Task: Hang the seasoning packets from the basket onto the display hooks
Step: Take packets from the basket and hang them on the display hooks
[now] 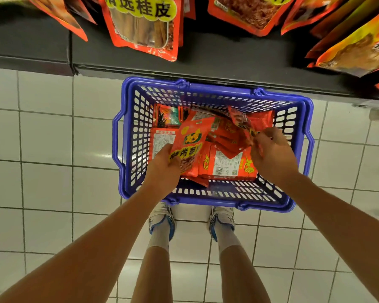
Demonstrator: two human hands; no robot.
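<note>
Seasoning packets [228, 165] mostly sit in the blue basket [129, 136] on the floor, but your left hand [164, 169] grips one and your right hand [271, 152] pinches another, so next you'd probably lift them toward the hooks.

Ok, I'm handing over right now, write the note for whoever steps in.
Left hand: grips a red packet over the basket.
Right hand: pinches a second packet by its edge.
Blue basket sits on the floor tiles below the shelf, many packets inside.
Done: two packets picked up.
Left: hang both on hooks beside the hanging packets, then empty the basket.
</note>
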